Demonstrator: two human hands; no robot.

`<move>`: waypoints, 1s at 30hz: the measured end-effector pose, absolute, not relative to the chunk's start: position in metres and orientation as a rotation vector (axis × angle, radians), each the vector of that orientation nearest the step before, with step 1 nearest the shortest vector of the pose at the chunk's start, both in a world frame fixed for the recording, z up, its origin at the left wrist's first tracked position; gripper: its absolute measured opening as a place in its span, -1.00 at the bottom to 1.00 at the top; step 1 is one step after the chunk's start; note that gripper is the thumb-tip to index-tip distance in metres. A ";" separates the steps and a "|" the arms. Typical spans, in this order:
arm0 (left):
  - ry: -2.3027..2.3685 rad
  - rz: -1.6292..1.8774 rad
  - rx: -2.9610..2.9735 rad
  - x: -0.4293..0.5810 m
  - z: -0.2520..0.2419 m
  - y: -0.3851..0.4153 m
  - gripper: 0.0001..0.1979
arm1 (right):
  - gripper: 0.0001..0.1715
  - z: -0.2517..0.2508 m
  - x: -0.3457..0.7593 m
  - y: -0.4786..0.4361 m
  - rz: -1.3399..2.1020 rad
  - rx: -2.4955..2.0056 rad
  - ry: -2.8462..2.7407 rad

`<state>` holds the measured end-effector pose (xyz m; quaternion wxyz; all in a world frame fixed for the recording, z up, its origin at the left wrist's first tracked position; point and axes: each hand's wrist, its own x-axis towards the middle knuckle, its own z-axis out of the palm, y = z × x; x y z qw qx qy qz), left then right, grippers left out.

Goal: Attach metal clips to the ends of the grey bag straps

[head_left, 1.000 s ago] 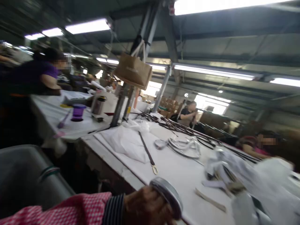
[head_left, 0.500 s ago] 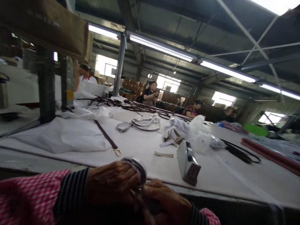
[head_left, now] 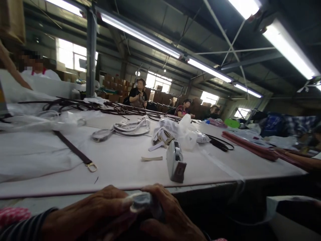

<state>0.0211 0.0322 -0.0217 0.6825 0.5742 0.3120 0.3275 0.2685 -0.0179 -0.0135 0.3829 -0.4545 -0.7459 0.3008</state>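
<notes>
My left grip (head_left: pixel 94 208) and right grip (head_left: pixel 173 216) are both clamped on a shiny, clear-wrapped bundle (head_left: pixel 140 200), held between them at the near edge of the table (head_left: pixel 125 172). Just beyond, a pale grey tape dispenser (head_left: pixel 174 162) stands near a short beige strip (head_left: pixel 151 159). Farther left lies a dark strap (head_left: pixel 74 148), its gold-coloured clasp (head_left: pixel 92 164) toward me.

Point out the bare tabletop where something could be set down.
Beyond the left hand, bare table lies between the dark brown strap and the beige strip. A second patch sits between the tape dispenser and the translucent strip to its right. It is crowded behind the dispenser, with the plastic bag, and along the far side, with tangled dark straps.
</notes>
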 end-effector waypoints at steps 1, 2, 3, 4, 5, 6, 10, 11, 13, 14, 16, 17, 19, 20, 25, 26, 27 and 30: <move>0.634 0.606 1.274 0.029 -0.009 0.032 -0.65 | -0.53 -0.021 0.263 -0.016 0.733 -1.160 -1.806; 0.581 0.554 1.251 0.037 0.004 0.033 -0.57 | -0.60 -0.029 0.256 -0.012 0.691 -1.161 -1.696; 0.532 0.530 1.212 0.045 0.015 0.034 -0.50 | -0.61 -0.037 0.249 -0.006 0.645 -1.162 -1.587; 0.497 0.540 1.150 0.051 0.024 0.036 -0.45 | -0.57 -0.044 0.241 0.002 0.598 -1.159 -1.486; 0.471 0.575 1.090 0.057 0.031 0.038 -0.42 | -0.53 -0.050 0.233 0.010 0.565 -1.150 -1.405; 0.454 0.624 1.035 0.061 0.037 0.042 -0.43 | -0.49 -0.056 0.224 0.018 0.548 -1.139 -1.327; 0.453 0.889 0.900 0.062 0.045 0.066 -0.60 | -0.43 -0.071 0.190 0.043 0.722 -1.076 -1.063; 0.457 0.933 0.884 0.061 0.044 0.073 -0.62 | -0.44 -0.073 0.182 0.046 0.826 -1.041 -1.048; 0.473 1.005 0.899 0.059 0.038 0.087 -0.62 | -0.44 -0.074 0.170 0.049 1.041 -0.950 -1.054; 0.487 1.039 0.922 0.059 0.033 0.092 -0.61 | -0.44 -0.073 0.166 0.050 1.135 -0.903 -1.058; 0.517 1.091 0.979 0.059 0.021 0.100 -0.62 | -0.44 -0.069 0.164 0.051 1.276 -0.829 -1.053; 0.530 1.104 1.006 0.059 0.015 0.102 -0.63 | -0.43 -0.066 0.165 0.051 1.331 -0.808 -1.046; 0.546 1.095 1.042 0.059 0.006 0.105 -0.65 | -0.42 -0.061 0.171 0.053 1.433 -0.784 -1.028; 0.546 1.083 1.051 0.059 0.003 0.106 -0.65 | -0.43 -0.059 0.174 0.054 1.474 -0.777 -1.015; 0.539 1.183 0.970 0.057 -0.009 0.114 -0.57 | -0.24 -0.059 0.179 0.055 1.556 -0.757 -1.001; 0.546 1.220 0.925 0.057 -0.011 0.115 -0.54 | -0.18 -0.060 0.177 0.054 1.536 -0.774 -1.003; 0.559 1.243 0.869 0.058 -0.013 0.116 -0.51 | -0.16 -0.061 0.173 0.054 1.507 -0.799 -1.004; 0.572 1.219 0.693 0.058 -0.016 0.114 -0.46 | -0.24 -0.062 0.161 0.054 1.421 -0.884 -0.996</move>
